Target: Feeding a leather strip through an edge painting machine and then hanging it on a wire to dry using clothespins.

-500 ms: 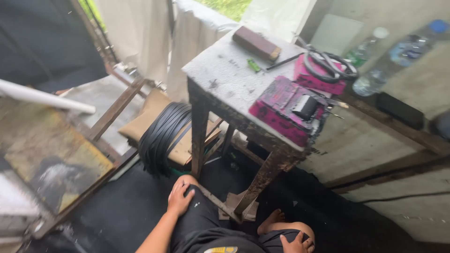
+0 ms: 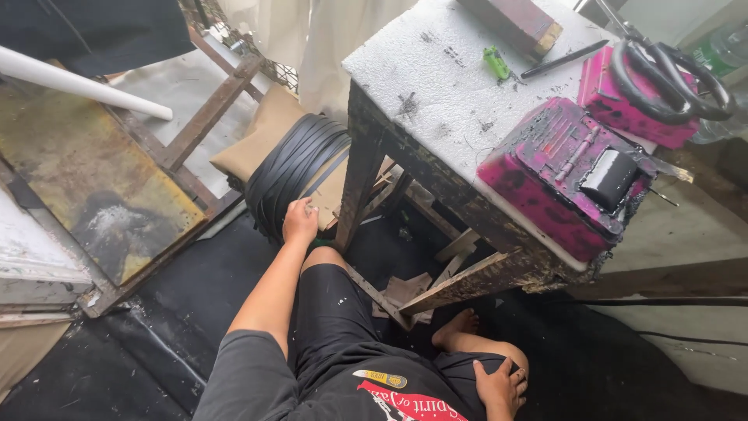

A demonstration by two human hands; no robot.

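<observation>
My left hand [image 2: 299, 220] reaches forward and touches a thick coil of black strap [image 2: 294, 170] that stands on edge on the floor beside the leg of a worn white-topped table [image 2: 436, 86]. Its fingers curl on the coil's lower rim; a firm grip cannot be told. My right hand [image 2: 499, 386] rests flat on my right knee at the bottom of the view, holding nothing. I sit low with my legs in black shorts under the table.
On the table lie a magenta box with a black tool [image 2: 573, 175], a second magenta box with large black scissors [image 2: 662, 74], a wooden block [image 2: 518, 19], a small green item [image 2: 495, 62] and a pen. A white pipe [image 2: 78, 82] and rusty frame lie left.
My left hand has moved from my left knee forward to the black coil. The view has come closer to the table. My right hand stays on my knee.
</observation>
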